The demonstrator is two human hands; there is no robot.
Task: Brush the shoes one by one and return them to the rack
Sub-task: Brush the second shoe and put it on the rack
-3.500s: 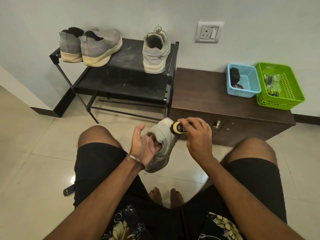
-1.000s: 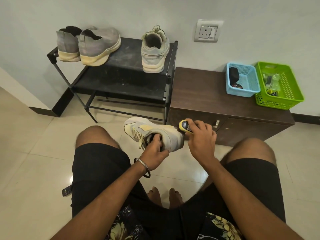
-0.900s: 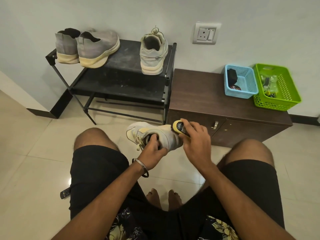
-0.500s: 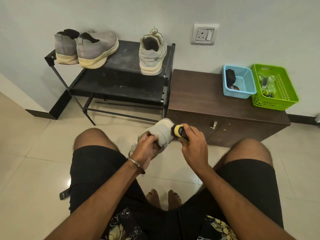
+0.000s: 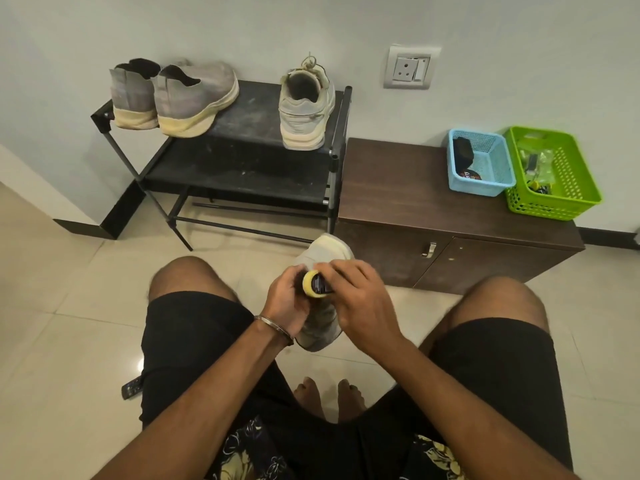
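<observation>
The pale grey lace-up sneaker (image 5: 323,327) is held up between the knees, at about 6 o'clock from the black metal shoe rack (image 5: 242,161). Left hand (image 5: 289,303) fingers are wrapped round its upper; right hand (image 5: 360,299) fingers are clamped on the yellow-and-black brush (image 5: 317,284). Probably light and squashy, so it's best gripped by the stiffer sole or heel.

Pale wall (image 5: 242,26), glossy cream floor tiles (image 5: 62,306), dark wooden cabinet (image 5: 398,188), wall socket (image 5: 410,68)
</observation>
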